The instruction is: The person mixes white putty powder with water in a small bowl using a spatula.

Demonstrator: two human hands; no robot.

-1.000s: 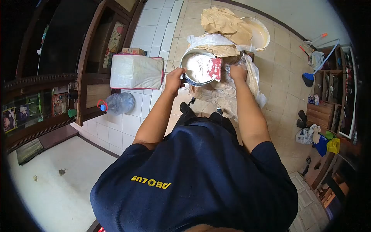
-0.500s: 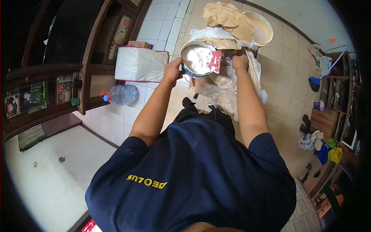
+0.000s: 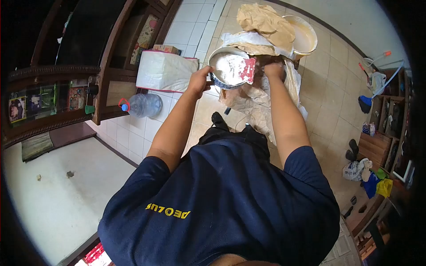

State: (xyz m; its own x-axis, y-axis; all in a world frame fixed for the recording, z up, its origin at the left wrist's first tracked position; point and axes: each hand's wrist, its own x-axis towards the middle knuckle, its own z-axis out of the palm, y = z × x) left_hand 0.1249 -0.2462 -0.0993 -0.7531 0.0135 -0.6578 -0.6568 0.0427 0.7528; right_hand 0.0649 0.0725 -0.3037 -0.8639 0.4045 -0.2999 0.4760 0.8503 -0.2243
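Observation:
My left hand (image 3: 199, 81) grips the near left side of a round basin (image 3: 216, 83) with a dark patterned outside, thumb at its rim. White powder (image 3: 227, 66) lies in the basin. Resting at its right side is a red flat scraper (image 3: 250, 71) smeared with the powder. My right hand (image 3: 274, 71) is curled like a fist at the mouth of a crumpled brown paper sack (image 3: 253, 104), right of the basin. Its fingertips, and whatever they hold, are hidden from me.
Behind the sack, a white bucket (image 3: 312, 44) stands beside crumpled brown paper (image 3: 266, 24). On the left are a white-covered box (image 3: 166, 71), a large water bottle (image 3: 146, 105) and a wooden cabinet (image 3: 104, 95). A cluttered shelf (image 3: 375, 142) lines the right side.
My right hand has shifted slightly left, toward the basin and the sack's mouth. The left hand keeps its hold on the basin; the whole view has shifted a little.

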